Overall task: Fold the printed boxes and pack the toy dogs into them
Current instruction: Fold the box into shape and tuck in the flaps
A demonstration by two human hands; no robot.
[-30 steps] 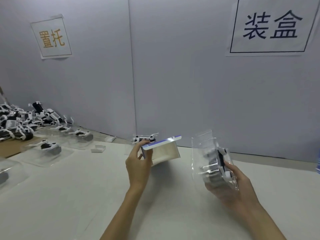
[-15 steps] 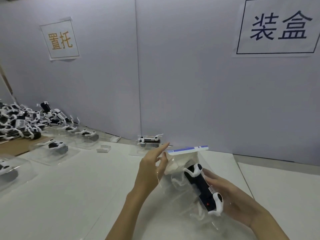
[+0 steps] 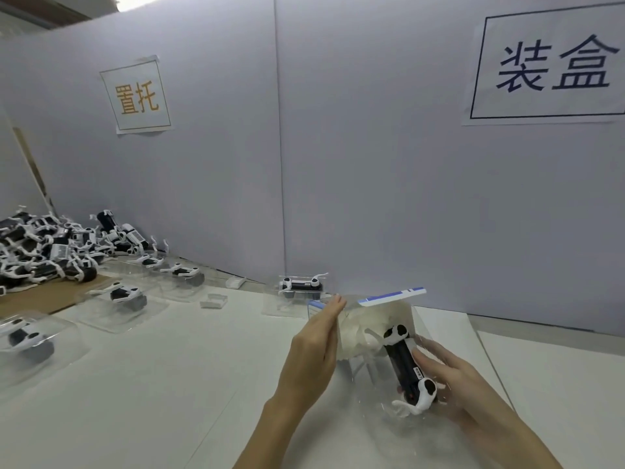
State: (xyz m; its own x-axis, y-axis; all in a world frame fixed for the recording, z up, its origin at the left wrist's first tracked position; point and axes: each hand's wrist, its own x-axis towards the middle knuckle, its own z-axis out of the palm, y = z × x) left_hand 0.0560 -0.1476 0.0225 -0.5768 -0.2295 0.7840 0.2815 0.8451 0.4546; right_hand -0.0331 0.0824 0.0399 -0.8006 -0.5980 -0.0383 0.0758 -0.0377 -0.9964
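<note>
Pale grey partition walls (image 3: 372,164) beyond both hands, two paper signs (image 3: 137,96) taped up; white table (image 3: 152,384) beneath.

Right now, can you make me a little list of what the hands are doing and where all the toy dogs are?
left hand: flat against the open box's side, fingers straight
right hand: holds a toy dog in its clear plastic tray
toy dog: black and white, head end pointing into the box
box: white inside, blue-edged flap up, open toward the person
pile of dogs: loose, far left on brown cardboard
dogs in trays: several in a row across the white table
signs: two on the wall
</note>
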